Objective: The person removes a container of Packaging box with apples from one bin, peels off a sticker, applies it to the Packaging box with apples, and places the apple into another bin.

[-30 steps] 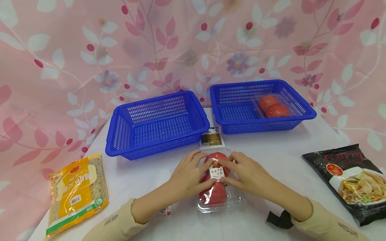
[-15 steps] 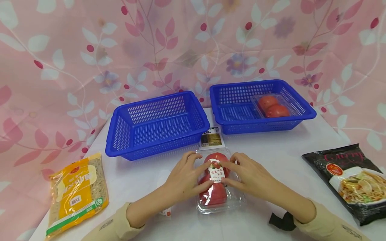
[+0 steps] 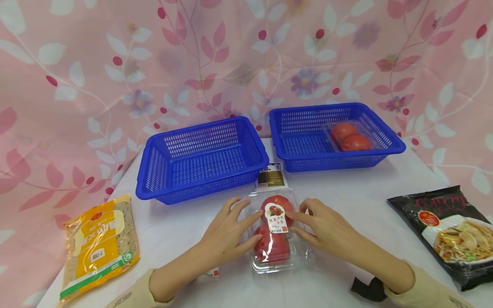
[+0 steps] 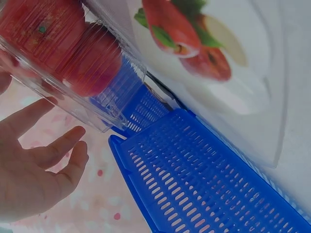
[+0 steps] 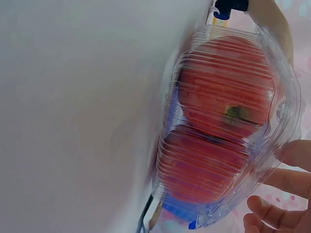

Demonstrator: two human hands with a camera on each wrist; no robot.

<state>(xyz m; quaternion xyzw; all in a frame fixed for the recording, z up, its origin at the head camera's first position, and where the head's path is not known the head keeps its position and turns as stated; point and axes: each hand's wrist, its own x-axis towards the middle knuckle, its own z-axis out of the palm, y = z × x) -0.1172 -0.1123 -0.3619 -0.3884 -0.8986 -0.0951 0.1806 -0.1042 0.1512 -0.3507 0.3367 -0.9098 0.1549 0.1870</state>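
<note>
A clear plastic clamshell box [image 3: 300, 252] lies on the white table, with two red apples [image 3: 271, 246] inside. A white label [image 3: 275, 218] with a fruit picture and red writing lies flat across its lid. My left hand [image 3: 227, 233] is at the box's left side, its fingers spread and thumb and index near the label. On the right, my right hand [image 3: 327, 229] has its index fingertip at the label's edge and its thumb by the lid. The box's ridged side [image 5: 218, 92] shows in the right wrist view, fingers along the lid's rim.
Behind stand a blue basket [image 3: 204, 188] and another blue basket [image 3: 335, 164] holding a box of red fruit [image 3: 356, 142]. A dark-and-gold packet [image 3: 271, 176] lies behind the clamshell. A yellow bag [image 3: 98, 252] lies left, a black noodle bag [image 3: 443, 235] right.
Both hands have drawn outward from the middle of the label, the left more than the right. The label is now more exposed, and the box has stayed in place.
</note>
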